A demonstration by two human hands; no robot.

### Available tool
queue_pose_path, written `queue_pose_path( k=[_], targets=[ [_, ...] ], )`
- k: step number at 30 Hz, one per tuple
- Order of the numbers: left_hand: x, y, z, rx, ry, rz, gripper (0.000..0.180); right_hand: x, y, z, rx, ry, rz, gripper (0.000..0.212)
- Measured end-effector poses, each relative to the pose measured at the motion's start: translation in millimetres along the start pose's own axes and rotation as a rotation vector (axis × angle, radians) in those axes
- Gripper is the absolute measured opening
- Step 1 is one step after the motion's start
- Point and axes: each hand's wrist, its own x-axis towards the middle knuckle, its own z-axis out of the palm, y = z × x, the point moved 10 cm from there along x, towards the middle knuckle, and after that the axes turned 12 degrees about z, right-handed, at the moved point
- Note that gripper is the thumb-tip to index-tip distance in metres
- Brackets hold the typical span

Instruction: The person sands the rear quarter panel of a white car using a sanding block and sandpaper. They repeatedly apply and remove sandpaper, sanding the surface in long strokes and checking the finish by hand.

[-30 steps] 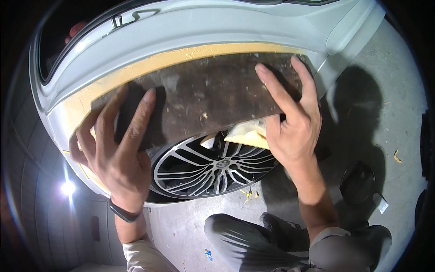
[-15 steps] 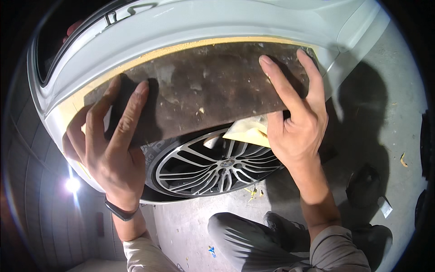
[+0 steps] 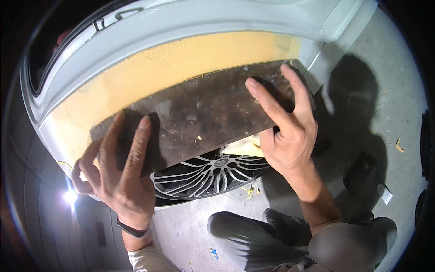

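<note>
Grips the dark sheet (image 3: 199, 118) at its ends with the left hand (image 3: 122, 186) and right hand (image 3: 292, 138), fingers (image 3: 137, 152) spread apart across its face. Covers the lower part of the yellow patch (image 3: 190, 52) on the white car body (image 3: 226, 18), leaving a broad band exposed above the upper edge. Hides the top of the wheel (image 3: 213, 177) behind the lower edge. Has grey floor (image 3: 398, 104) stretching away past the right end.

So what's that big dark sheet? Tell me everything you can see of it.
The dark sheet is broad, thin and brown-black, scuffed and flecked with pale specks; it looks like stiff rubber or plastic, though I can't be sure. Its left end sits lower in the picture. The left hand and right hand grip its ends, fingers spread over the near face. It covers part of the yellow-coated car panel and wheel.
</note>
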Motion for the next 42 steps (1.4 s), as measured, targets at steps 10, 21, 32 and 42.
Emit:
queue_pose_path(
  k=[10, 21, 32, 42],
  targets=[
    [33.0, -38.9, 5.1, -0.030, 0.120, 0.022, 0.093, 32.7, -11.7, 0.3, -0.039, 0.050, 0.040, 0.071],
    [2.9, -19.2, 21.5, -0.022, 0.135, -0.001, 0.078, 3.4, 5.2, 24.1, 0.046, 0.084, -0.026, 0.086],
    [1.6, -14.8, 0.3, -0.040, 0.093, -0.007, 0.062, 7.0, -5.9, -4.5, 0.004, 0.086, -0.039, 0.081],
    [26.6, -40.7, 11.9, -0.055, 0.109, 0.007, 0.077, 26.9, -13.2, 4.6, 0.023, 0.065, 0.037, 0.060]
  ],
)
